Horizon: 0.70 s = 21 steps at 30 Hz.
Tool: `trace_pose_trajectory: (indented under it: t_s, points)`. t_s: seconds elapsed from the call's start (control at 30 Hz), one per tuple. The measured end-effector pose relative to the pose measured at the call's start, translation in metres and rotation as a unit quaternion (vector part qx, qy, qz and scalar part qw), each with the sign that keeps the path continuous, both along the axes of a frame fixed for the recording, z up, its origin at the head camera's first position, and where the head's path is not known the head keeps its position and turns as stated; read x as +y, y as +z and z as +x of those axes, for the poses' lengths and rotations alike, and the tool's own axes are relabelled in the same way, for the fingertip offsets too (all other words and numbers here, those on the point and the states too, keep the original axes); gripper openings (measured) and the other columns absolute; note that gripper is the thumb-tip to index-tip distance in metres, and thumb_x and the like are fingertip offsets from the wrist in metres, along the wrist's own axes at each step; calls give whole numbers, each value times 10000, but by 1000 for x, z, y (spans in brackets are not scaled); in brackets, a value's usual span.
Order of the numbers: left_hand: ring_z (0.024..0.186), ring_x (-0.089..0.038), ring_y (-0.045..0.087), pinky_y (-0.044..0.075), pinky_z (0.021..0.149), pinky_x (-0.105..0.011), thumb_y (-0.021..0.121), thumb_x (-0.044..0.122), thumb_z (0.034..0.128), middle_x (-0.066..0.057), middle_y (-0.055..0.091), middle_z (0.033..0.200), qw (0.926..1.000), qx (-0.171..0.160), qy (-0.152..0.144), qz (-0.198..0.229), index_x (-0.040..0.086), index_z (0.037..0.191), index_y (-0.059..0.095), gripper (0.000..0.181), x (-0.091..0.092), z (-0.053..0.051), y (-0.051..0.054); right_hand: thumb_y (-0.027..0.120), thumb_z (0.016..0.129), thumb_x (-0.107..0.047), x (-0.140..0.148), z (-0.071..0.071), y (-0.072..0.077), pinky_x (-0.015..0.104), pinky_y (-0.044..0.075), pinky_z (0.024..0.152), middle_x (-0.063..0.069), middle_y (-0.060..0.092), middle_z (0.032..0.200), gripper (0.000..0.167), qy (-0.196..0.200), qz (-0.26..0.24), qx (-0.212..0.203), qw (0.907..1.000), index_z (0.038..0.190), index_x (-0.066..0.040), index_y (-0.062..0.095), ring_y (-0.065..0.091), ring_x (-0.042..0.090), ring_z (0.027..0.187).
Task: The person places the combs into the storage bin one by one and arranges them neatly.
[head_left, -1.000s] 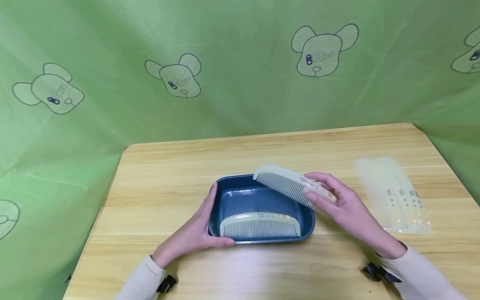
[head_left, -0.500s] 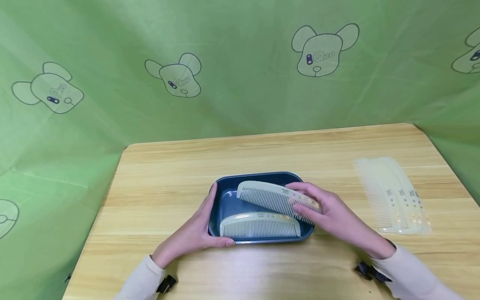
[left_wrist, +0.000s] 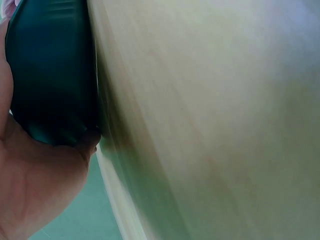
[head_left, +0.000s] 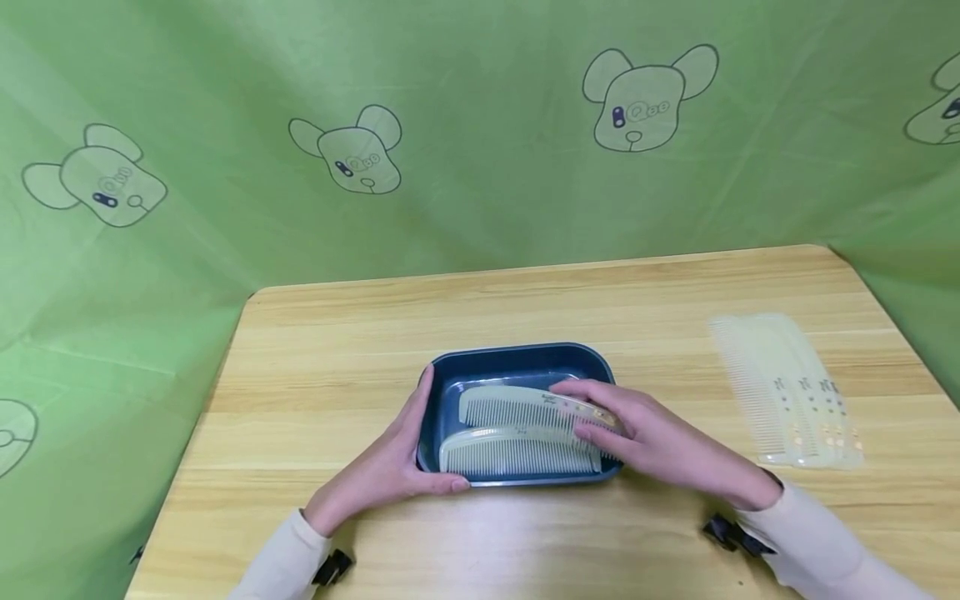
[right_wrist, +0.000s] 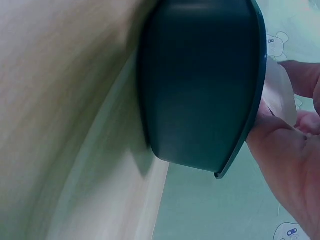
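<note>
A dark blue rectangular tray stands on the table. My left hand grips its left end, thumb along the front wall and fingers up the side; the left wrist view shows the palm against the tray's end. One pale, fine-toothed comb lies inside along the front wall. With my right hand I pinch a second pale comb by its flower-marked right end. That comb is low over the tray and overlaps the first one's back edge. In the right wrist view the held comb shows above the rim.
Several more pale combs lie overlapped on the wooden table at the right. Green cloth with printed bear heads hangs behind the table and at both sides.
My right hand has brought its comb left and down, from above the tray's back right corner to just behind the front comb. The left hand has stayed on the tray.
</note>
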<state>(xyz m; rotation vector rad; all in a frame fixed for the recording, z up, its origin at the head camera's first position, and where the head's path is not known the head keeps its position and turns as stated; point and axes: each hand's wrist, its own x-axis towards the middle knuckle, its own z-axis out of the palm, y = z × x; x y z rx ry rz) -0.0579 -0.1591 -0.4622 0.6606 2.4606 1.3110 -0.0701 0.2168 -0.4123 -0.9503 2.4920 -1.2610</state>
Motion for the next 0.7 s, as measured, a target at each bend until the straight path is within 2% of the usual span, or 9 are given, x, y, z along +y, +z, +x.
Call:
trace_pose_trajectory:
  t_s: [0.23,0.37,0.47,0.6,0.7]
  points:
    - [1653,-284,61,204,1272,-600,987,440,820,-18,-73,1815,10000,-40,-12,39,335,1740,-157,1472,0,0,-1,692,1097,-136,-3,-3,2,308,576,759,-33,733,1195,368,393,-142,-403,9983,1459,-162,632,650,109,899]
    - [1653,-288,56,206,1270,-605,987,440,822,-16,-78,1814,10000,-62,-2,24,314,1744,-155,1473,0,0,0,712,1084,-140,-8,-4,4,307,577,745,-14,732,1204,361,512,-106,-285,9982,1438,-131,644,637,97,879]
    - [1653,-286,55,207,1271,-603,985,439,824,-16,-76,1814,10000,-57,-7,10,294,1748,-149,1471,0,-1,-1,715,1082,-154,-10,-3,4,326,584,794,14,727,1284,364,492,63,-137,9987,1439,-119,651,645,96,938]
    - [1654,-287,58,210,1271,-606,984,429,827,-18,-70,1816,10000,-49,-26,21,292,1749,-146,1466,0,-1,-1,699,1094,-174,-14,-3,2,390,586,923,10,705,1369,337,521,319,16,9981,1427,-127,665,659,144,1126]
    - [1654,-287,58,208,1271,-603,986,425,824,-21,-70,1816,10000,-63,-20,34,299,1748,-148,1468,0,-1,-1,694,1098,-172,-16,-2,2,424,581,962,-14,702,1367,314,592,416,59,9974,1410,-135,678,654,177,1203]
